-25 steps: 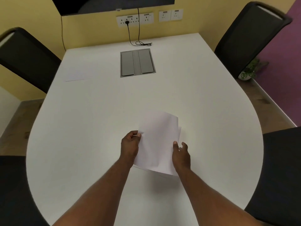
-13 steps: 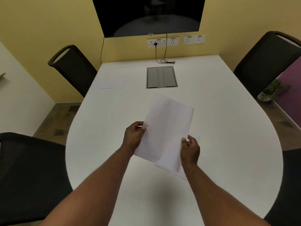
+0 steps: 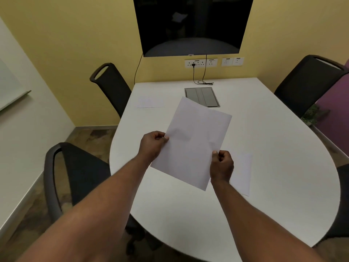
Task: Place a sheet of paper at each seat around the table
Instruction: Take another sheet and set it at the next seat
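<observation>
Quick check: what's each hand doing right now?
Left hand: closed, pinching the left edge of the held sheet.
Right hand: closed, pinching the same sheet's lower right edge.

Three white paper sheets: a held sheet (image 3: 196,146) at centre, a right sheet (image 3: 242,173), an upper-left sheet (image 3: 151,102). Four black chairs: upper-left chair (image 3: 113,87), lower-left chair (image 3: 85,176), upper-right chair (image 3: 306,86), lower-right chair (image 3: 343,205). One white table (image 3: 273,148), one wall screen (image 3: 192,25).
</observation>
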Tool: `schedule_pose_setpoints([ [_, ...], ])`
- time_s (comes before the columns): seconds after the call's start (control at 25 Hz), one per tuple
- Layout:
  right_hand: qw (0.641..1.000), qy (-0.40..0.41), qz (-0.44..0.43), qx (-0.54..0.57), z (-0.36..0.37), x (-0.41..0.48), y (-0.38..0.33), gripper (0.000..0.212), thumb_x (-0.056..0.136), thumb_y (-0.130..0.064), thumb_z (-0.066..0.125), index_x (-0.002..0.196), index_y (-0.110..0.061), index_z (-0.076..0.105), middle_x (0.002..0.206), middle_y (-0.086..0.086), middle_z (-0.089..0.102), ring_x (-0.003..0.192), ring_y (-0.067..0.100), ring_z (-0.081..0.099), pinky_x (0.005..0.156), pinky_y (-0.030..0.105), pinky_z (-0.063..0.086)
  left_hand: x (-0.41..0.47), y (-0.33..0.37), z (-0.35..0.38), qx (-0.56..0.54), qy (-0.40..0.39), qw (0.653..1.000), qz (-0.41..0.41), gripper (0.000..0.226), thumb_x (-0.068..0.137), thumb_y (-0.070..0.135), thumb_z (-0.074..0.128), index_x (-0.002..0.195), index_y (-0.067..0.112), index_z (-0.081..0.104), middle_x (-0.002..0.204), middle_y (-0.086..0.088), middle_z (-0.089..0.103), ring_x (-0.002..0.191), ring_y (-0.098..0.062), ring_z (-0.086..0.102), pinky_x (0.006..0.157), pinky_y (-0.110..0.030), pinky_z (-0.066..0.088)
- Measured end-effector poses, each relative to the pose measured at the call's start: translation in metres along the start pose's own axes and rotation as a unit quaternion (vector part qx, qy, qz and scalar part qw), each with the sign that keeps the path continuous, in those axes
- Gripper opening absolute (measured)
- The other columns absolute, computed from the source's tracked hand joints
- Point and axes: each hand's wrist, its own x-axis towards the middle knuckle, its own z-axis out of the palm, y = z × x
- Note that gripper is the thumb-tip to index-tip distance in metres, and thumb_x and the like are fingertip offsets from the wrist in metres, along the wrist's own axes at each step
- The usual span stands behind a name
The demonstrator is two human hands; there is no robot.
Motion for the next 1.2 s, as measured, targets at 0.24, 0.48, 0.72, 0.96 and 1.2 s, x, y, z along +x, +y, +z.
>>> schedule_pose_setpoints([
  [0.24,1.000,0.001,-0.014,0.000,0.046,-0.088,-0.018,0.019,0.091,-0.025,0.061,0.077,-0.015,0.055,0.067,-0.007,0.058,0.064,0.017,0.053,0.063,0.028,0.037,-0.004,-0.011,-0.095,0.057,0.017,0.998,0.021,0.010,0.086,0.027,0.074,0.087,0.018,0.077,0.087,0.001,0.075,0.082,-0.022,0.071,0.077,-0.031,0.056],
  [0.48,1.000,-0.001,-0.012,-0.016,0.097,-0.114,-0.013,0.023,0.090,-0.028,0.062,0.073,-0.016,0.052,0.065,-0.005,0.057,0.060,0.013,0.051,0.061,0.029,0.038,0.032,-0.026,-0.144,0.092,0.016,0.996,0.001,0.011,0.084,0.030,0.076,0.075,0.025,0.074,0.085,0.003,0.075,0.084,-0.022,0.071,0.082,-0.036,0.058],
  [0.72,0.999,0.018,0.016,-0.027,0.157,-0.102,0.006,0.023,0.089,-0.026,0.064,0.073,-0.015,0.052,0.065,-0.004,0.057,0.060,0.015,0.051,0.060,0.029,0.039,0.096,-0.049,-0.158,0.155,-0.024,0.987,-0.019,0.010,0.083,0.032,0.077,0.075,0.025,0.076,0.081,0.006,0.074,0.080,-0.018,0.071,0.075,-0.031,0.058],
  [0.96,0.997,0.029,0.049,-0.046,0.191,-0.107,0.016,0.023,0.089,-0.026,0.064,0.073,-0.016,0.052,0.064,-0.003,0.058,0.060,0.016,0.052,0.058,0.027,0.039,0.139,-0.069,-0.167,0.207,-0.037,0.977,-0.035,0.014,0.080,0.035,0.078,0.070,0.027,0.073,0.079,0.009,0.072,0.078,-0.016,0.068,0.076,-0.033,0.056],
  [1.2,0.991,0.059,0.090,-0.078,0.215,-0.111,0.037,0.023,0.090,-0.026,0.065,0.072,-0.018,0.053,0.065,-0.004,0.061,0.061,0.013,0.055,0.055,0.023,0.039,0.180,-0.095,-0.157,0.277,-0.085,0.955,-0.065,0.017,0.077,0.036,0.078,0.067,0.025,0.073,0.076,0.010,0.071,0.076,-0.014,0.065,0.070,-0.031,0.053],
])
